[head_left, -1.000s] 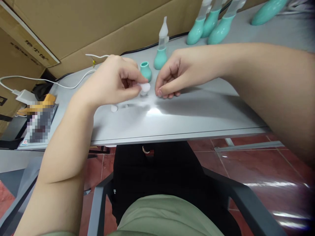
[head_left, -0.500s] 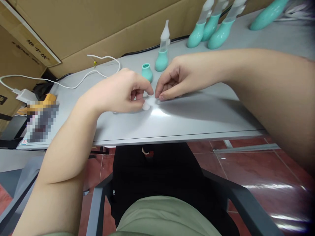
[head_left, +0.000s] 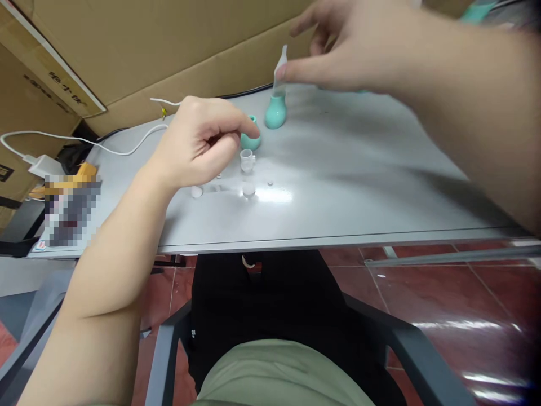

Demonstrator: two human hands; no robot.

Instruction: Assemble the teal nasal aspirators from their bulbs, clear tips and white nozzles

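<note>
My left hand (head_left: 207, 138) hovers over the table, fingers curled, with a gap between thumb and forefinger and nothing in it. Beside its fingertip sits a turquoise rubber bulb (head_left: 250, 142) with an open neck. Just in front are a clear plastic collar (head_left: 247, 162), a whitish translucent piece (head_left: 249, 192), a tiny clear part (head_left: 270, 183) and a small white cap (head_left: 196, 192). My right hand (head_left: 338, 53), blurred, is raised with fingers spread. Its thumb overlaps the tip of an upright nasal aspirator (head_left: 275, 113); whether they touch I cannot tell.
Behind the table (head_left: 338, 217) stands a cardboard wall (head_left: 169, 45). A white cable (head_left: 127, 151) runs left to a charger (head_left: 44, 165) beside a yellow object (head_left: 87, 172). My right hand and arm largely hide turquoise bulbs at the back right.
My hands have moved apart. The right one rose toward the back and opened, leaving the tiny clear part on the table. My left hand shifted back and left, away from the whitish piece.
</note>
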